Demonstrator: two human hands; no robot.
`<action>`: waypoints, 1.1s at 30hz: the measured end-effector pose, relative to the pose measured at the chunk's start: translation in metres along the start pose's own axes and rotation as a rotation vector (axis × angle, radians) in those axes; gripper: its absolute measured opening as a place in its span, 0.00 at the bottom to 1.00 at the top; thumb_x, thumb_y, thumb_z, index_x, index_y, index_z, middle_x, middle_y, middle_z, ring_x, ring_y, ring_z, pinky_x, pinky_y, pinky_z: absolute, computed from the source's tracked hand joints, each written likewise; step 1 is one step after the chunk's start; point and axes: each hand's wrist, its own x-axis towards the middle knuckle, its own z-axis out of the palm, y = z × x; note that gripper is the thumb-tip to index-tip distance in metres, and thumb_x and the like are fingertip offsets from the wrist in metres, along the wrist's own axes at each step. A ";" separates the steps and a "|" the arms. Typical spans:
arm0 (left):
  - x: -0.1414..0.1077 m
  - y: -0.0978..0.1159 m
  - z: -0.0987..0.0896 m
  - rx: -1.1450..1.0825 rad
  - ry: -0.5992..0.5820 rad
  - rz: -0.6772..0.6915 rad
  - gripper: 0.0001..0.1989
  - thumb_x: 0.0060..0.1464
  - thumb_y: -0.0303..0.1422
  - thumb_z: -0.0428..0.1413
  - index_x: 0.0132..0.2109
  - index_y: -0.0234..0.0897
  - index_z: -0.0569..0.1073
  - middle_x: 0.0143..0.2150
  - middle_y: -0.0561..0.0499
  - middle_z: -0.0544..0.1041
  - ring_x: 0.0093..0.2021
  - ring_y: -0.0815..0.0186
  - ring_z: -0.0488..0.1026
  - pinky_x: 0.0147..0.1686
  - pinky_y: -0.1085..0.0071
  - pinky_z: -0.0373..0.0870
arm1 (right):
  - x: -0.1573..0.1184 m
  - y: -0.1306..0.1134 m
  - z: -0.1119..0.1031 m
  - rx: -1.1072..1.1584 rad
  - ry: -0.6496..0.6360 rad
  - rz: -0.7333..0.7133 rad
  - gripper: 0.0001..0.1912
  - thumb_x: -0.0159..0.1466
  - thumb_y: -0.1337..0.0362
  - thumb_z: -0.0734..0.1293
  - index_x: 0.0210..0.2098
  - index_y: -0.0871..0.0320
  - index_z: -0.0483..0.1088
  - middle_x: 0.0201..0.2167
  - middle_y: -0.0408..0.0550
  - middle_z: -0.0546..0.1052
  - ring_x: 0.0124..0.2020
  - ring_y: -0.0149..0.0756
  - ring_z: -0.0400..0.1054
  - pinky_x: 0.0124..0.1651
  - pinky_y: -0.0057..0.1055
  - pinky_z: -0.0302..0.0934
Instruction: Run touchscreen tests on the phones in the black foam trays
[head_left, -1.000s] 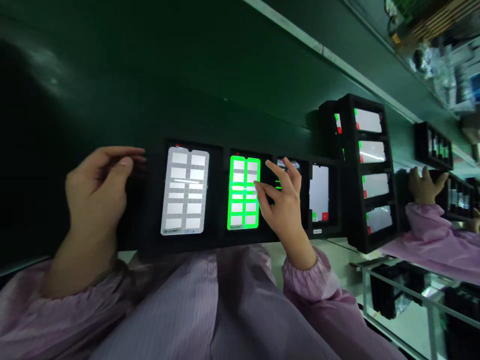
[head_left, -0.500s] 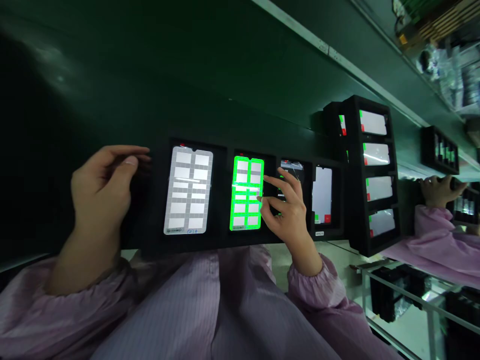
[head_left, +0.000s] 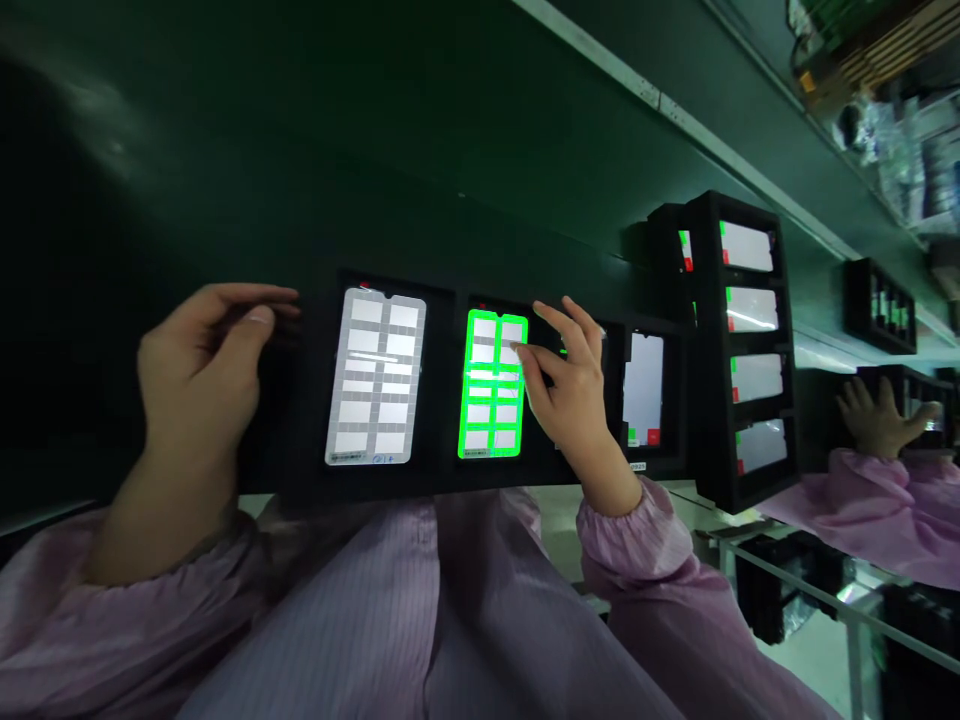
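Before me lies a long black tray (head_left: 437, 400) with phone screens in its compartments. The leftmost lit screen (head_left: 377, 380) shows a grey-and-white block pattern. Beside it, another lit screen (head_left: 493, 385) has white blocks framed in bright green. My right hand (head_left: 568, 375) is over this green screen's right side, a fingertip at its upper right and the other fingers spread. It partly covers the third screen. A fourth, pale screen (head_left: 645, 385) has green and red corner marks. My left hand (head_left: 202, 365), fingers stretched and thumb apart, rests by the tray's left end; its lower fingers are hidden.
To the right a black tray (head_left: 716, 400) of several lit screens stands beside another. Farther right are a co-worker's hand (head_left: 877, 415), pink sleeve and more black trays (head_left: 881, 305). A metal-framed rack (head_left: 855, 610) sits below right. A green work surface (head_left: 420, 130) extends behind.
My right hand has moved up along the green-framed screen, its fingertip going from mid-height to the upper right. My left hand stays nearly still. The co-worker's hand has spread its fingers.
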 end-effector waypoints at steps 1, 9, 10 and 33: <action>0.001 -0.001 0.000 0.001 -0.007 -0.016 0.16 0.50 0.32 0.53 0.43 0.36 0.82 0.37 0.52 0.81 0.40 0.68 0.75 0.43 0.71 0.74 | 0.000 -0.002 0.001 0.001 -0.015 -0.007 0.16 0.75 0.61 0.62 0.40 0.55 0.82 0.62 0.53 0.75 0.70 0.53 0.60 0.68 0.59 0.63; 0.002 -0.010 0.003 -0.048 0.010 -0.008 0.16 0.51 0.33 0.54 0.44 0.37 0.82 0.35 0.53 0.80 0.37 0.69 0.75 0.38 0.74 0.73 | 0.008 -0.018 0.013 0.047 -0.180 -0.104 0.18 0.76 0.59 0.57 0.52 0.53 0.77 0.69 0.51 0.67 0.77 0.53 0.46 0.74 0.59 0.54; 0.002 -0.010 0.002 -0.055 0.008 -0.006 0.16 0.51 0.33 0.54 0.44 0.37 0.82 0.35 0.53 0.80 0.37 0.69 0.75 0.38 0.74 0.72 | 0.008 -0.017 0.012 0.050 -0.183 -0.109 0.18 0.76 0.58 0.57 0.53 0.53 0.77 0.69 0.51 0.66 0.77 0.53 0.45 0.75 0.59 0.52; 0.008 -0.021 -0.001 0.054 -0.094 0.188 0.11 0.59 0.34 0.50 0.45 0.37 0.75 0.44 0.46 0.79 0.45 0.63 0.75 0.47 0.65 0.70 | 0.053 -0.067 0.033 0.055 -0.180 -0.088 0.17 0.76 0.63 0.57 0.52 0.55 0.76 0.69 0.52 0.66 0.77 0.53 0.45 0.74 0.58 0.55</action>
